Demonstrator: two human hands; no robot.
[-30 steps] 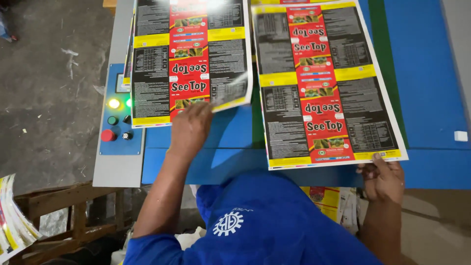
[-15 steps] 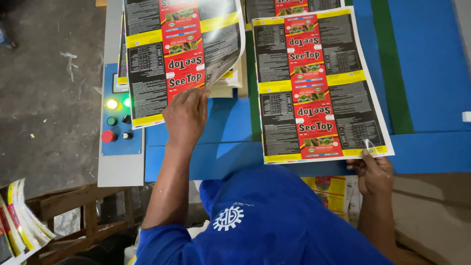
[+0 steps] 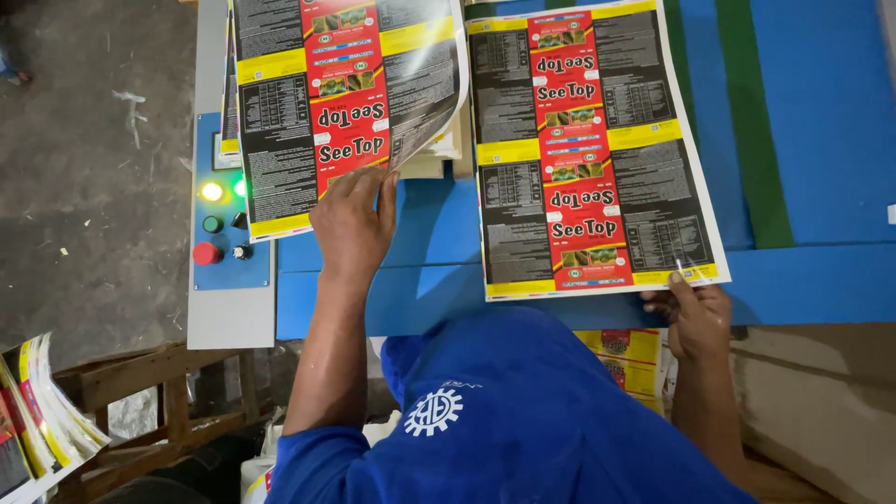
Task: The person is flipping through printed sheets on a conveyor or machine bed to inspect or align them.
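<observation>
In the head camera view, a blue work table (image 3: 821,140) was seen from above, filling the upper right and middle of the frame. Two large printed sheets lay on it, each patterned in black, red and yellow blocks. The left sheet (image 3: 317,112) sat in the upper left of the frame, its right edge lifted and curled upward above a pale stack of sheets (image 3: 439,159) beneath it. The left hand (image 3: 353,224) was placed at this sheet's lower edge, just left of centre, fingers loosely bent and pressed on the paper's bottom margin; whether the thumb was pinching underneath could not be told. The right sheet (image 3: 588,149) lay flat across the upper centre, slightly tilted, its lower edge reaching the table's near rim. The right hand (image 3: 695,313) was seen at the lower right, fingers curled under the sheet's lower right corner, with a fingertip touching the corner's edge. A grey control panel (image 3: 224,224) with a blue face, lit yellow and green lamps and a red button was set at the left of the table. A blue sleeve and shoulder (image 3: 523,420) filled the lower centre. More printed sheets (image 3: 47,411) were fanned at the lower left.
</observation>
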